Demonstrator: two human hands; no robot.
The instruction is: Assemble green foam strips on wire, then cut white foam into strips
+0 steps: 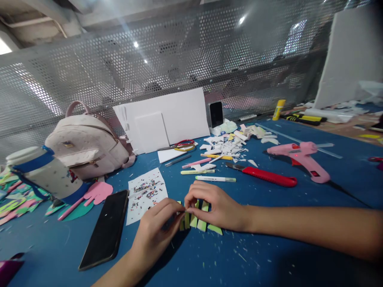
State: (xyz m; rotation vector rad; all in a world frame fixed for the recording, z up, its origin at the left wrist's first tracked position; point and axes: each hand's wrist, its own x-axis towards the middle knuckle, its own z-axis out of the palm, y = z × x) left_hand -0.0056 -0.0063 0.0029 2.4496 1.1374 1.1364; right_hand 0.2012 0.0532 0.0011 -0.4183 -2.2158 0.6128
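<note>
My left hand (161, 223) and my right hand (214, 205) meet over the blue table (230, 255), thumbs and forefingers pinched together at one spot. Whatever is between the fingertips is too small to make out. Beneath and beside them lie several light green strips (202, 223), partly hidden by the right hand. To the left of my left hand is a white sheet (133, 213) strewn with small dark and coloured bits. Just beyond my right hand lie a white marker with green ends (215, 179) and a pale yellow marker (197, 172).
A black phone (104, 231) lies left, near a white bottle (44, 173) and a pale pink backpack (80, 139). At right are a red-handled cutter (269, 176) and a pink glue gun (302, 153) with its cord. White scraps (229, 147), scissors (182, 145) and a white board (185, 115) stand or lie behind.
</note>
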